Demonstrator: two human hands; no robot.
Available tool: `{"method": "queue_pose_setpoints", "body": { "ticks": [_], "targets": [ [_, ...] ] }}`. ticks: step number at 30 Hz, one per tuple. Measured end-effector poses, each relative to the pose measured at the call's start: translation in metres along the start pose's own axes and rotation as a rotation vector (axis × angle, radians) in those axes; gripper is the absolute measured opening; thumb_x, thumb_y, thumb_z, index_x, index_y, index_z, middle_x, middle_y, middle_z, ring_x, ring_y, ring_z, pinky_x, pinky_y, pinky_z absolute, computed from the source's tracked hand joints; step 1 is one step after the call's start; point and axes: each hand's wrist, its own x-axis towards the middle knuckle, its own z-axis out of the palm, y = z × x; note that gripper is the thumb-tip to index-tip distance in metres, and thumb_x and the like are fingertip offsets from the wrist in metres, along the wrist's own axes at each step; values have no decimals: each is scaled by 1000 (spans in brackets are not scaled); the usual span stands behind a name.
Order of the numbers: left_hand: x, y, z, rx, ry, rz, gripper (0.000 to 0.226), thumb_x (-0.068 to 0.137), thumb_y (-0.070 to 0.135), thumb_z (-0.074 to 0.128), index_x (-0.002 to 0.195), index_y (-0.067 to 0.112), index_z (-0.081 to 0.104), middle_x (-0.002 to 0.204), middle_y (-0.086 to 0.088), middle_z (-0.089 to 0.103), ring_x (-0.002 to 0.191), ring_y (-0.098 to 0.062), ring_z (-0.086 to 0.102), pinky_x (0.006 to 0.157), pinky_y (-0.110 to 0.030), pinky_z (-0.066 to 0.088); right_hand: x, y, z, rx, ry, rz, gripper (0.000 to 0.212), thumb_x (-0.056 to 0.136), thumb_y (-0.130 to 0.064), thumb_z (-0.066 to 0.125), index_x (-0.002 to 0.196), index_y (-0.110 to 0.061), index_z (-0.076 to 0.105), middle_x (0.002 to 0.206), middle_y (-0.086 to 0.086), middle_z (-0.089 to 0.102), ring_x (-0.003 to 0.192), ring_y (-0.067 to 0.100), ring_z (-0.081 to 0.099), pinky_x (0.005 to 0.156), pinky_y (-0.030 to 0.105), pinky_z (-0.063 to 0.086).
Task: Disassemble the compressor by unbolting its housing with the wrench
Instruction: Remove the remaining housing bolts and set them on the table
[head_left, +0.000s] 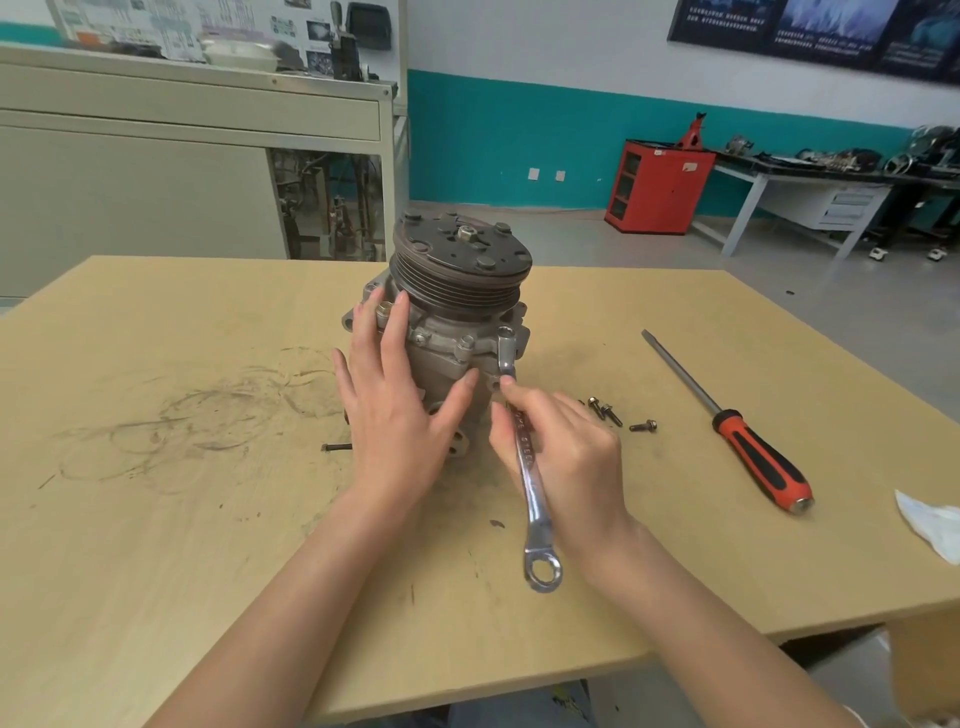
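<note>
A grey metal compressor (457, 291) stands upright in the middle of the wooden table (156, 364), its ribbed pulley on top. My left hand (400, 405) lies flat against the housing's left side with straight fingers and the thumb spread toward the front. My right hand (566, 452) grips the shank of a silver ring wrench (535, 493). The wrench's upper ring end sits on a bolt at the housing's right flange (506, 338), and its lower ring end hangs over the table near me.
Three loose bolts (613, 415) lie to the right of the compressor, and another bolt (335, 447) lies to the left. A long screwdriver (748, 447) with an orange and black handle lies further right. A white rag (935, 525) sits at the right edge.
</note>
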Motion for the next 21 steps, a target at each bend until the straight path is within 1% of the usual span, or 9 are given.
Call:
{"method": "queue_pose_setpoints", "body": {
  "ticks": [2, 4, 6, 8, 11, 14, 16, 18, 21],
  "targets": [
    [0, 1, -1, 4, -6, -2, 77, 86, 48, 57, 148, 15, 27, 156, -15, 27, 144, -28, 22, 109, -68, 24, -8, 10, -1, 221, -5, 131, 18, 85, -13, 59, 91, -3, 73, 72, 1, 71, 61, 11, 63, 58, 20, 53],
    [0, 2, -2, 7, -13, -2, 77, 86, 48, 56, 148, 15, 27, 156, -15, 27, 144, -27, 22, 109, -69, 24, -8, 26, -6, 686, -105, 428, 18, 84, -15, 60, 97, -17, 73, 74, -5, 72, 68, 9, 66, 65, 18, 52],
    [0, 2, -3, 5, -21, -11, 77, 86, 49, 56, 149, 18, 25, 157, -13, 25, 145, -24, 19, 110, -69, 22, -1, 47, -9, 1186, -217, 781, 20, 79, -13, 64, 91, -24, 76, 66, -1, 70, 64, 13, 66, 63, 21, 52],
    [0, 2, -2, -1, -20, -14, 76, 86, 49, 55, 149, 20, 23, 158, -12, 23, 146, -22, 17, 110, -69, 21, 10, 66, 0, 1473, -303, 1049, 17, 66, -14, 77, 82, -20, 78, 56, 2, 65, 55, 14, 61, 56, 23, 50],
    [0, 1, -2, -12, -16, -10, 74, 86, 50, 54, 147, 24, 23, 158, -12, 23, 145, -22, 17, 109, -69, 23, 24, 83, 20, 1624, -362, 1161, 37, 38, -23, 93, 70, -15, 76, 46, 0, 56, 44, 12, 51, 46, 19, 44],
    [1, 1, -1, -4, -7, -4, 72, 85, 50, 55, 145, 24, 24, 157, -14, 25, 144, -26, 21, 108, -69, 25, 34, 88, 38, 1716, -401, 1208, 41, 33, -20, 93, 68, -12, 74, 41, -2, 51, 38, 11, 45, 41, 16, 39],
    [1, 1, -1, 7, -9, 2, 72, 85, 50, 55, 145, 23, 24, 156, -15, 26, 144, -28, 23, 108, -69, 26, 37, 90, 46, 1729, -380, 1250, 28, 43, -17, 88, 64, -11, 71, 37, -2, 49, 35, 10, 42, 39, 15, 36],
    [1, 1, -2, 10, -10, 2, 72, 85, 51, 54, 145, 24, 24, 156, -15, 27, 144, -27, 23, 108, -69, 26, 41, 89, 51, 1677, -336, 1301, 10, 62, -20, 73, 58, -12, 69, 34, -2, 45, 32, 8, 39, 36, 16, 34],
    [1, 1, -2, 13, -4, -1, 72, 85, 51, 54, 145, 25, 24, 156, -15, 27, 143, -26, 21, 107, -70, 25, 46, 91, 49, 1636, -299, 1351, 33, 80, -27, 51, 53, -13, 64, 34, -2, 40, 33, 7, 36, 36, 15, 31]
  ]
}}
